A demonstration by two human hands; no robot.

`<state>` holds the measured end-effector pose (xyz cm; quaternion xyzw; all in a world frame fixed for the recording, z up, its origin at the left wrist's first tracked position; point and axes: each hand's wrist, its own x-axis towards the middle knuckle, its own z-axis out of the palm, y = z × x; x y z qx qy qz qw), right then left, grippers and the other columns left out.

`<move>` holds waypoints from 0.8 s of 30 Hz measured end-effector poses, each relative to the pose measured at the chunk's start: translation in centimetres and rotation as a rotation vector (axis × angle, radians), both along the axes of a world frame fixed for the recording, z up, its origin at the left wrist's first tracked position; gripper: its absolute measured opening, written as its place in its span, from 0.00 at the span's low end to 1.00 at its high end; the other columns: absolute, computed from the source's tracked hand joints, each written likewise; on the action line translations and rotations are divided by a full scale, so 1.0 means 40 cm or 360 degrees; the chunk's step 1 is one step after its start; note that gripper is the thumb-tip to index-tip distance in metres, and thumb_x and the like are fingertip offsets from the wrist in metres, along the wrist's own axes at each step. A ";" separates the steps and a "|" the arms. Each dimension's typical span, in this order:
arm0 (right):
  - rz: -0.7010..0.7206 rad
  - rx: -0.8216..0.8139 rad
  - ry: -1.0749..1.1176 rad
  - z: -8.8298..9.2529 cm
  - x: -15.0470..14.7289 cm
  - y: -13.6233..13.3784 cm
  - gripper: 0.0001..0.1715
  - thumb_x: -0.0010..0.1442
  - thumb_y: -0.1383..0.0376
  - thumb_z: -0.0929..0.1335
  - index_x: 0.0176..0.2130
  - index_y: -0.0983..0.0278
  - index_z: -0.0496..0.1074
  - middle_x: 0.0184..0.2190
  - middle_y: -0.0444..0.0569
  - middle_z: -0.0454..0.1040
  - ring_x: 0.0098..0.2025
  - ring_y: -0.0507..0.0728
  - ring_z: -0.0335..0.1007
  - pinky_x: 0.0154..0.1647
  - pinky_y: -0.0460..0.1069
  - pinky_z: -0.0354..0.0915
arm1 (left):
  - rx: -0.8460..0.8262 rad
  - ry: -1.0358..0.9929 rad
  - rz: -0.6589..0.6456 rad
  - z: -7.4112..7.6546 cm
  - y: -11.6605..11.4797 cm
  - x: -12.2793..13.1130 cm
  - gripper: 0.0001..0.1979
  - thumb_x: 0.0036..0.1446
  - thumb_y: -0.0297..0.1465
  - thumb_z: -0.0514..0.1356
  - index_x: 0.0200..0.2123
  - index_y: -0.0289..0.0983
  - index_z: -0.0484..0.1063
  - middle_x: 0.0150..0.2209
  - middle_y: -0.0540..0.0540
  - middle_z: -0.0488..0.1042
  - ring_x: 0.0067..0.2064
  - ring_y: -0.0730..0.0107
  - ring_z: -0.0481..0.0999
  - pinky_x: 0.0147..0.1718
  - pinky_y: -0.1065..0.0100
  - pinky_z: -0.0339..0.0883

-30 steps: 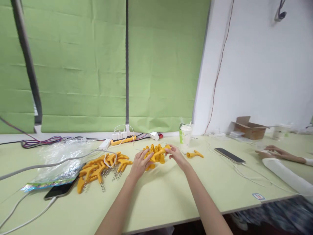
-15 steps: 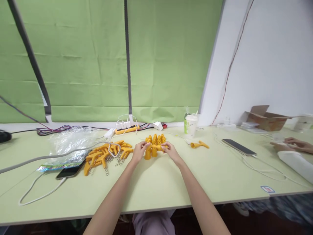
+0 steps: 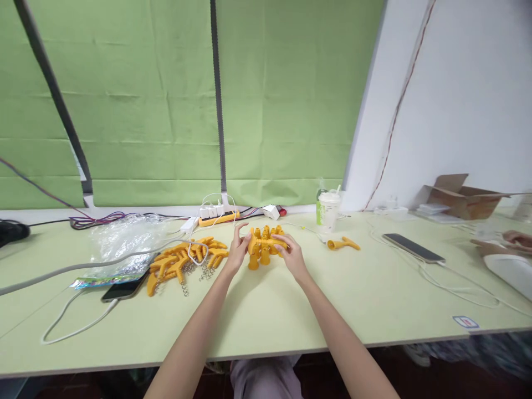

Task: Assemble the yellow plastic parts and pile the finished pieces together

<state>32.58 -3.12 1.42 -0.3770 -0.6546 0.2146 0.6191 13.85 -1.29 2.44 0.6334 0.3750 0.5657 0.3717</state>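
Observation:
Between my two hands a yellow plastic corkscrew is held level above the table. My left hand pinches its left end, the index finger raised. At the other end, the fingers of my right hand close on it from the right. Just behind and below stand several yellow hollow sleeves in a close group, partly covered by the held piece. A heap of yellow corkscrew handles with metal spirals lies to the left. On the right, one yellow piece with a cone-shaped end rests on its side.
A plastic bag partly covers a phone at left. A power strip and cables run along the wall. To the right are a drink cup, another phone, a cardboard box and another person's sleeve.
The held corkscrew has turned a little and come up slightly. My left index finger has lifted away, and my right fingers have shifted over the piece. The view has moved slightly left.

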 end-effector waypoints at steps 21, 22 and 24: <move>0.0066 -0.0427 0.0807 -0.047 0.067 0.055 0.27 0.46 0.50 0.73 0.43 0.61 0.76 0.49 0.53 0.73 0.52 0.61 0.69 0.55 0.57 0.65 | -0.0012 0.1202 0.0115 -0.084 0.051 -0.056 0.38 0.49 0.38 0.63 0.61 0.40 0.51 0.37 0.47 0.75 0.37 0.63 0.74 0.38 0.66 0.63; 0.0138 -0.0464 0.0797 -0.041 0.063 0.049 0.27 0.45 0.51 0.74 0.44 0.61 0.76 0.50 0.52 0.72 0.52 0.61 0.68 0.55 0.57 0.65 | 0.0102 0.1172 0.0250 -0.075 0.049 -0.056 0.37 0.51 0.38 0.62 0.62 0.40 0.51 0.39 0.45 0.75 0.39 0.62 0.74 0.40 0.64 0.64; 0.0294 -0.0531 0.0757 -0.028 0.051 0.034 0.27 0.46 0.52 0.74 0.45 0.60 0.75 0.53 0.51 0.71 0.54 0.61 0.67 0.55 0.57 0.65 | 0.0456 0.1091 0.0559 -0.054 0.042 -0.048 0.33 0.54 0.36 0.60 0.61 0.40 0.53 0.48 0.41 0.73 0.47 0.60 0.72 0.46 0.60 0.63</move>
